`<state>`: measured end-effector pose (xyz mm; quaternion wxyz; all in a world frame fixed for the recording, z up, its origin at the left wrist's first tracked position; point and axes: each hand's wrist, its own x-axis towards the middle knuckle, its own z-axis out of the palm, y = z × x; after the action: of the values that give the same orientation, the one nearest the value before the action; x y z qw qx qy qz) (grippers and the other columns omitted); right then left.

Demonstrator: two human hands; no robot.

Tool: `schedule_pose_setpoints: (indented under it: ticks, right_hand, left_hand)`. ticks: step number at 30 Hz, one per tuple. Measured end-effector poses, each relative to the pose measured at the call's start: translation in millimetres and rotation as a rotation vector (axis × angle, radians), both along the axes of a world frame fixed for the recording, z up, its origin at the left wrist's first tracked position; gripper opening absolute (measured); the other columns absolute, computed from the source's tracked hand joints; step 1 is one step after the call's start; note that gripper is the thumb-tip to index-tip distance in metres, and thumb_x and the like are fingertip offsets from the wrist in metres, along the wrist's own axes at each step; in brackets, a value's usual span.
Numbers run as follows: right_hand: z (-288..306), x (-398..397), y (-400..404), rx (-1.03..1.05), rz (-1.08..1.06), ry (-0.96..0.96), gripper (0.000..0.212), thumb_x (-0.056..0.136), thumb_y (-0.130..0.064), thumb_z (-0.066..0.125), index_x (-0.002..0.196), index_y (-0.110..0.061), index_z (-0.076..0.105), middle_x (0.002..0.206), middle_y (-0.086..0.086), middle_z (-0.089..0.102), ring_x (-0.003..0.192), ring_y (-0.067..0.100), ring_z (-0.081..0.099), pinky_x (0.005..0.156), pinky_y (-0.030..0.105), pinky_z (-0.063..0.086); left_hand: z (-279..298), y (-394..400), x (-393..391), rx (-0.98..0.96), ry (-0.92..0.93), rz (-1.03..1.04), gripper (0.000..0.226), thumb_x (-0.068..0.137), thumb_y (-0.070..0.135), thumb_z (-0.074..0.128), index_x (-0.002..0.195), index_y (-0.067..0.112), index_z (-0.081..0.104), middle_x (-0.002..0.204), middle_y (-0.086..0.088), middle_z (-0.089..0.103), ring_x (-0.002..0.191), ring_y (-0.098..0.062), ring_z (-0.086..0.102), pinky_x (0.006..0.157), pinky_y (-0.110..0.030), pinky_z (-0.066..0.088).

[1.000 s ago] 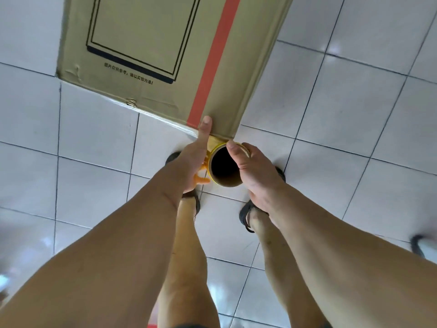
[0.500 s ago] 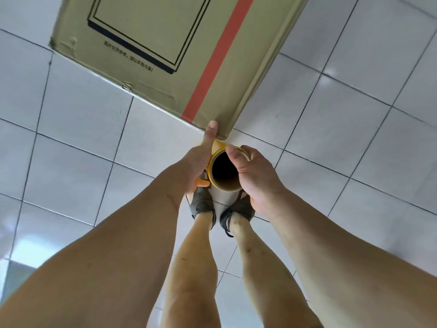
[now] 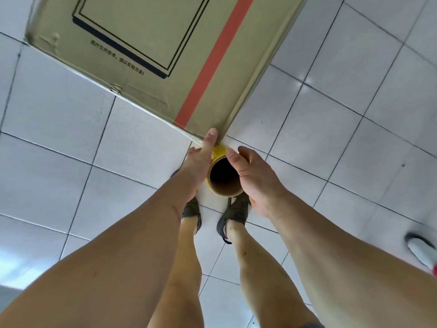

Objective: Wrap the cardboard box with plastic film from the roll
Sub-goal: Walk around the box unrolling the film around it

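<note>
A large cardboard box (image 3: 151,43) with a red tape stripe and black printed frame stands on the tiled floor, its near corner right in front of me. I hold the film roll (image 3: 223,176) upright against that corner; I look down into its brown cardboard core, with a yellow rim showing. My left hand (image 3: 197,162) grips the roll's left side, its index finger stretched out onto the box corner. My right hand (image 3: 254,172) curls round the roll's right side, thumb on the rim. Film shines along the box's lower edge.
White floor tiles (image 3: 331,110) surround the box on all sides. My two feet in dark sandals (image 3: 234,209) stand just below the roll. Another person's white shoe (image 3: 421,249) shows at the right edge.
The view has swung: the box edge now sits further left and my feet have stepped together under the roll. Both hands keep the same hold on the roll at the corner.
</note>
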<state>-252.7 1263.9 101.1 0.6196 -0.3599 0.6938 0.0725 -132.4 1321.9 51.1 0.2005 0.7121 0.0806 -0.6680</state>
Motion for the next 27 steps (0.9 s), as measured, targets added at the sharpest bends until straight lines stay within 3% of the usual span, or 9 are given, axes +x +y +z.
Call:
schedule_pose_setpoints:
  ticks: [1, 3, 5, 8, 12, 17, 21, 24, 27]
  right_hand:
    - [1.1, 1.0, 0.6, 0.008, -0.003, 0.007, 0.076, 0.084, -0.064, 0.065, 0.148, -0.027, 0.045, 0.142, -0.003, 0.055, 0.127, 0.016, 0.053, 0.111, 0.039, 0.042]
    - [1.6, 1.5, 0.2, 0.021, -0.031, 0.020, 0.092, 0.068, -0.076, 0.070, 0.144, -0.029, 0.049, 0.138, -0.005, 0.058, 0.125, 0.017, 0.055, 0.110, 0.041, 0.043]
    - [0.1, -0.6, -3.9, 0.020, -0.038, 0.011, 0.087, 0.070, -0.071, 0.074, 0.140, -0.026, 0.052, 0.133, -0.003, 0.062, 0.121, 0.018, 0.059, 0.106, 0.038, 0.046]
    - [-3.0, -6.5, -9.1, 0.030, -0.007, 0.001, 0.075, 0.080, -0.062, 0.072, 0.141, -0.024, 0.051, 0.130, -0.002, 0.063, 0.118, 0.018, 0.060, 0.099, 0.032, 0.047]
    - [-3.9, -16.2, -12.7, 0.039, 0.081, -0.011, 0.085, 0.072, -0.075, 0.068, 0.141, -0.028, 0.051, 0.132, -0.003, 0.063, 0.119, 0.018, 0.060, 0.100, 0.035, 0.048]
    - [-1.9, -25.9, -33.5, 0.078, 0.223, -0.103, 0.078, 0.082, -0.070, 0.064, 0.143, -0.024, 0.049, 0.131, -0.005, 0.061, 0.121, 0.015, 0.058, 0.094, 0.027, 0.046]
    - [1.9, -40.0, -50.1, 0.067, 0.352, -0.114, 0.052, 0.095, -0.059, 0.054, 0.139, -0.033, 0.050, 0.122, -0.012, 0.051, 0.108, 0.009, 0.048, 0.090, 0.025, 0.037]
    - [1.9, -40.1, -59.7, 0.015, 0.392, -0.057, 0.071, 0.088, -0.066, 0.058, 0.147, -0.029, 0.045, 0.135, -0.008, 0.052, 0.111, 0.010, 0.045, 0.095, 0.029, 0.039]
    - [2.9, -36.7, -68.0, 0.002, 0.409, -0.046, 0.075, 0.086, -0.065, 0.062, 0.149, -0.028, 0.044, 0.144, -0.004, 0.051, 0.110, 0.011, 0.045, 0.092, 0.028, 0.037]
  left_hand:
    - [0.0, -0.8, -1.3, 0.003, -0.008, 0.009, 0.169, 0.021, 0.124, 0.036, 0.155, 0.022, 0.056, 0.144, -0.011, 0.069, 0.136, -0.035, 0.064, 0.124, -0.057, 0.043]
    - [14.9, -6.4, -3.2, -0.009, 0.025, 0.087, 0.129, 0.058, 0.117, 0.042, 0.141, 0.021, 0.065, 0.129, -0.010, 0.076, 0.125, -0.032, 0.070, 0.119, -0.051, 0.050]
    - [18.3, -9.5, -8.4, -0.010, 0.077, 0.148, 0.097, 0.086, 0.100, 0.043, 0.131, 0.018, 0.069, 0.116, -0.010, 0.079, 0.114, -0.029, 0.075, 0.109, -0.045, 0.059]
    - [15.2, -8.3, -14.8, -0.015, 0.056, 0.136, 0.105, 0.086, 0.103, 0.034, 0.140, 0.017, 0.065, 0.130, -0.013, 0.075, 0.125, -0.031, 0.070, 0.116, -0.049, 0.054]
    - [18.7, -11.9, -25.7, -0.026, -0.029, 0.195, 0.134, 0.067, 0.112, 0.029, 0.158, 0.017, 0.054, 0.149, -0.012, 0.066, 0.141, -0.034, 0.059, 0.127, -0.053, 0.039]
    - [17.4, -15.9, -41.8, 0.000, 0.009, 0.440, 0.088, 0.091, 0.094, 0.045, 0.118, 0.014, 0.072, 0.112, -0.011, 0.082, 0.114, -0.031, 0.077, 0.112, -0.049, 0.058]
    - [15.7, -21.8, -55.4, -0.009, -0.088, 0.463, 0.108, 0.088, 0.102, 0.032, 0.139, 0.013, 0.065, 0.127, -0.009, 0.074, 0.124, -0.032, 0.069, 0.117, -0.052, 0.052]
    - [16.5, -26.6, -70.2, -0.021, -0.054, 0.631, 0.118, 0.067, 0.111, 0.047, 0.131, 0.015, 0.072, 0.117, -0.011, 0.081, 0.116, -0.032, 0.076, 0.113, -0.050, 0.056]
    - [20.6, -33.8, -81.6, -0.020, 0.022, 0.808, 0.117, 0.072, 0.106, 0.052, 0.134, 0.009, 0.072, 0.106, -0.014, 0.084, 0.100, -0.032, 0.083, 0.094, -0.045, 0.065]
